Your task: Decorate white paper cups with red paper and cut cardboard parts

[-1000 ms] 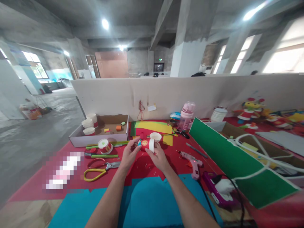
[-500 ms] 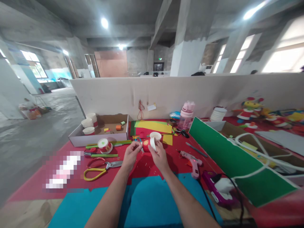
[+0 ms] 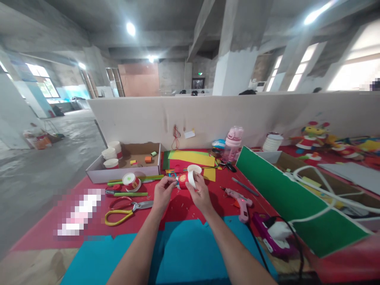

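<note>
A red and white paper cup [image 3: 184,180] lies on its side between my hands, above the red table cover. My right hand [image 3: 200,193] grips it near its white rim, which faces right. My left hand [image 3: 163,193] pinches the cup's left end with thumb and forefinger. Just behind, another white cup [image 3: 194,169] stands on the table. Large scissors [image 3: 127,211] with yellow and red handles lie left of my left hand. To the right of my right hand rests a pink glue gun [image 3: 242,202].
An open box [image 3: 124,173] with cups and small coloured pieces stands at the left. A green-sided box [image 3: 285,198] occupies the right, near a purple power strip [image 3: 274,237]. Behind the table rises a white partition [image 3: 136,118], with a pink bottle [image 3: 233,144] before it.
The cup has turned slightly between my fingers, so its yellow emblem shows more fully. Both hands stay in nearly the same place and keep hold of it.
</note>
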Demonstrator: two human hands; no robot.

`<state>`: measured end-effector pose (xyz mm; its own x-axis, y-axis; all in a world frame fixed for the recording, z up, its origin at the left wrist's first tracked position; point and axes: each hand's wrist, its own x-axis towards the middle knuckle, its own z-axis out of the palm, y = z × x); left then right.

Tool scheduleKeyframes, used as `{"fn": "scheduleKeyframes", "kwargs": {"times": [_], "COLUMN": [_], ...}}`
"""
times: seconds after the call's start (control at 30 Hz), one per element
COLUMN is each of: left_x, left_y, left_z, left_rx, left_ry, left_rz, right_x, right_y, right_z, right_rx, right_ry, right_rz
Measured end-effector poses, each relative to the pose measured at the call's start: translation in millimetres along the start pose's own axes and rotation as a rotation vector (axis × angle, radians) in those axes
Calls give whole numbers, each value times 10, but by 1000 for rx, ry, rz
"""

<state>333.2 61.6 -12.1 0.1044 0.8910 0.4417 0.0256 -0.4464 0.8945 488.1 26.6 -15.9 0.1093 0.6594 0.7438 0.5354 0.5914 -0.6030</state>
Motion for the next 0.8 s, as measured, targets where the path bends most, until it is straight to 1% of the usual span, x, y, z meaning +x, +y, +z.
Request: {"fn": "scheduleKeyframes", "kwargs": {"times": [0.13, 0.23, 0.27, 0.33, 0.4, 0.53, 0.6, 0.67, 0.73, 0.8], "left_x": [-40, -67, -73, -81, -89, -118, -134, -142, -142, -141], "left_y": [-35, -65, -70, -68, -49, 8, 22, 18, 5, -5], "left_z": [36, 73, 83, 98, 106, 136, 164, 185, 187, 171], "left_rx": [275, 502, 550, 578, 599, 787, 771, 673, 618, 663], "left_ry": [-39, -87, -93, -84, -62, -21, 30, 81, 103, 99], "left_rz": [188, 330, 361, 396, 431, 512, 500, 471, 463, 480], "right_x": [-23, -26, -25, -26, -34, -66, -78, -87, -97, -113], "right_y": [-22, 13, 31, 61, 64, -23, -82, -125, -143, -136], "right_z": [34, 50, 52, 56, 65, 97, 108, 117, 137, 182], "right_rx": [-65, -37, -10, 49, 71, 20, 16, 40, 83, 152], "right_ry": [12, 39, 43, 43, 51, 140, 177, 184, 177, 182], "right_rz": [-22, 38, 82, 178, 229, 181, 172, 193, 242, 329]}}
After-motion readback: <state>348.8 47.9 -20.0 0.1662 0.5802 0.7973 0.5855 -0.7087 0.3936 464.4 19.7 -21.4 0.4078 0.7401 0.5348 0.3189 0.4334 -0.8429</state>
